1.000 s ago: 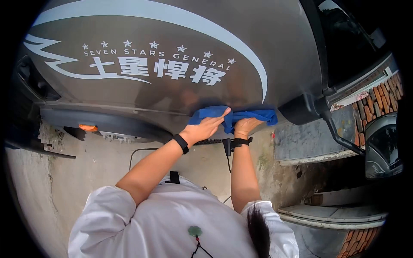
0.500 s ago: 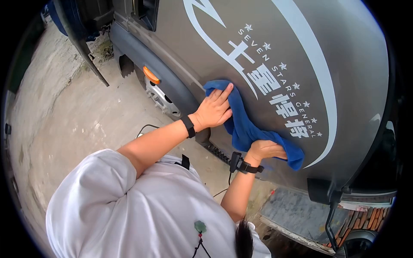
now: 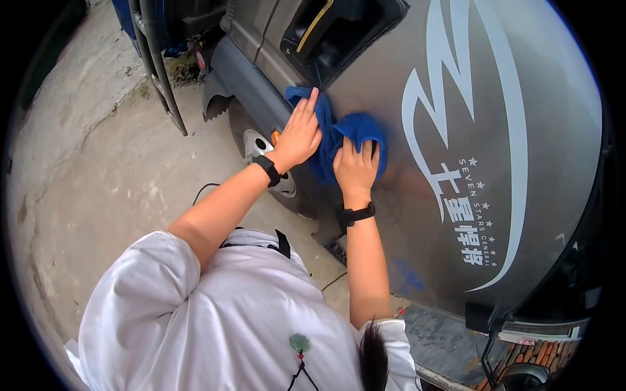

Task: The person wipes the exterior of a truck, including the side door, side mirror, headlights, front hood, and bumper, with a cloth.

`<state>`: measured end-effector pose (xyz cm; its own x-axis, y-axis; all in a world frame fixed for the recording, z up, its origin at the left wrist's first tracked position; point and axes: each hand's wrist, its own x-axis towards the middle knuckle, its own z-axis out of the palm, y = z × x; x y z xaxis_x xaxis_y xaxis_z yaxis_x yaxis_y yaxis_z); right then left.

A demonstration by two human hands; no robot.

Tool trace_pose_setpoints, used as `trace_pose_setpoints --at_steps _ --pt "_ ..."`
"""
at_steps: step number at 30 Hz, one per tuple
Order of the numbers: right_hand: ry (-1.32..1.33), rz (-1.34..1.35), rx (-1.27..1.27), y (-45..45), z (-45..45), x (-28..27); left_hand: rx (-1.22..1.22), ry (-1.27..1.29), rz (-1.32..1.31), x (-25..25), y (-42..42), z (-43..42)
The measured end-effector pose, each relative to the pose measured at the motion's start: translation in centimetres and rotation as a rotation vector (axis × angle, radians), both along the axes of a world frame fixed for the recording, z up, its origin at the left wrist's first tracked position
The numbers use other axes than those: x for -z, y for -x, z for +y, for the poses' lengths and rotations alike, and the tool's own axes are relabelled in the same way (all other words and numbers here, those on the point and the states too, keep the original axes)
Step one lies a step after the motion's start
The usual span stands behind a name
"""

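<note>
A blue cloth (image 3: 370, 127) lies bunched against the grey-brown side panel (image 3: 404, 202) of a vehicle. My left hand (image 3: 298, 138) rests flat over the cloth's left part, with its fingers stretched upward and pressing it to the panel. Close beside it, my right hand (image 3: 356, 171) has its fingers tucked under a fold at the cloth's right end, so the fingertips are partly hidden. Both hands are just below a black-framed recess (image 3: 355, 29) and left of the white lettering (image 3: 466, 221).
A wheel (image 3: 253, 142) and dark fender trim (image 3: 244, 75) are left of my hands, with an orange side marker (image 3: 276, 137) partly behind my left hand. A metal bar frame (image 3: 160, 78) stands at upper left. Lower right are a mirror (image 3: 479, 317) and stacked bricks (image 3: 540, 353).
My right hand has moved up and left with the cloth, next to my left hand. The left hand has shifted slightly up-left. The cloth is now bunched, and the view shows more of the recess.
</note>
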<state>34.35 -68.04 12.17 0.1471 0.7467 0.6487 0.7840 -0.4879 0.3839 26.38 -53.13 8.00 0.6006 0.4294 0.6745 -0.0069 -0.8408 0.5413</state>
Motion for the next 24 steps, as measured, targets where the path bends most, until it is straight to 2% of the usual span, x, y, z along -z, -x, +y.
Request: trace_pose_setpoints --at_steps 3,4,7,10,12,13,14,15,16,17,18,19,22,24 --pt "0.236 0.053 -0.141 -0.1 3.2 2.4 -0.048 0.250 -0.018 3.8 0.5 3.4" --pt "0.257 0.115 -0.171 0.1 4.6 3.1 -0.076 0.238 -0.016 5.2 0.8 5.0" --pt "0.293 0.143 -0.231 0.9 10.0 2.7 -0.037 0.162 -0.046 3.6 1.7 10.5" --pt "0.220 0.163 -0.281 1.8 16.3 1.4 -0.128 0.180 -0.208 1.1 0.4 18.1" --pt "0.204 0.123 -0.269 2.5 20.0 0.6 -0.175 0.206 -0.332 -2.2 -0.5 24.1" --pt "0.197 0.107 -0.259 2.4 21.5 0.9 -0.169 0.128 -0.365 -3.6 -1.1 27.3" --pt "0.191 0.091 -0.248 2.4 22.9 1.2 -0.207 -0.173 -0.355 -4.8 -1.7 30.6" --pt "0.159 0.107 -0.229 2.7 24.0 1.4 -0.109 0.065 -0.413 -9.7 -0.6 29.6" --pt "0.127 0.124 -0.202 3.4 24.7 1.4 -0.021 -0.014 -0.358 -11.7 -0.9 30.5" --pt "0.095 0.138 -0.178 4.1 25.4 1.0 -0.189 -0.136 -0.321 -9.2 -3.7 32.5" --pt "0.066 0.151 -0.156 4.6 25.9 1.0 -0.358 -0.256 -0.281 -9.2 -4.2 32.3" --pt "0.076 0.219 -0.129 4.8 26.0 1.5 -0.722 -0.449 0.256 -8.6 -4.1 31.9" --pt "0.080 0.247 -0.080 5.7 24.7 1.8 -0.141 -0.078 -0.278 -5.5 -2.3 30.1" --pt "0.093 0.236 -0.025 6.3 23.2 2.7 -0.074 0.083 -0.210 -1.3 -1.4 28.3"
